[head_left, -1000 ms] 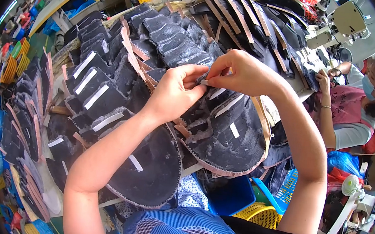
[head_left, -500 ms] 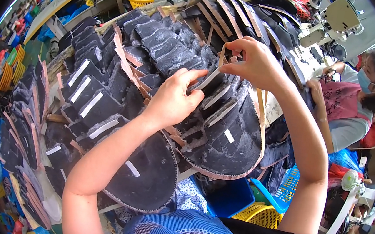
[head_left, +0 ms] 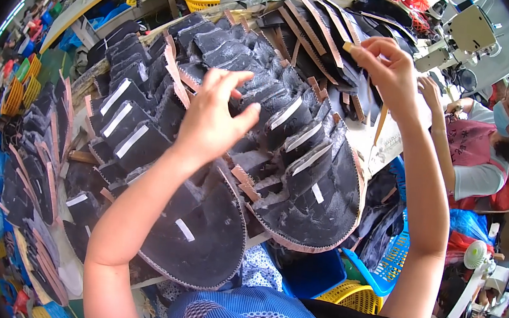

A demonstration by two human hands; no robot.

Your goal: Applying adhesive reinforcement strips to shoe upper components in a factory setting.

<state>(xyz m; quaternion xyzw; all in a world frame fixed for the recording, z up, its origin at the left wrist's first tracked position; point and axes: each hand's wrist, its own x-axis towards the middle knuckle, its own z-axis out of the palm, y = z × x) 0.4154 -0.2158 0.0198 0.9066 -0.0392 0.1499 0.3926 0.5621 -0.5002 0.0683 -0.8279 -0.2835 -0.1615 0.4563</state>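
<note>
My left hand hovers over the piles with thumb and fingers spread, holding nothing. Up and to the right, my right hand pinches the end of a narrow tan strip; its pale tip pokes out past thumb and finger, and a length hangs below the hand. Beneath them lie overlapping black pieces with zigzag edges, like shoe uppers. On the right-hand pile, a white strip lies on one piece, with more on the pieces nearer me. The left-hand pile bears several white strips too.
A person in a pink apron and mask works at the right, by a sewing machine. Blue and yellow baskets stand below the table edge. More black pieces fan out at the back.
My right hand has moved up and right, away from the white strip, carrying the tan strip. My left hand has drawn back left and its fingers have spread. The white strip stays on the pile.
</note>
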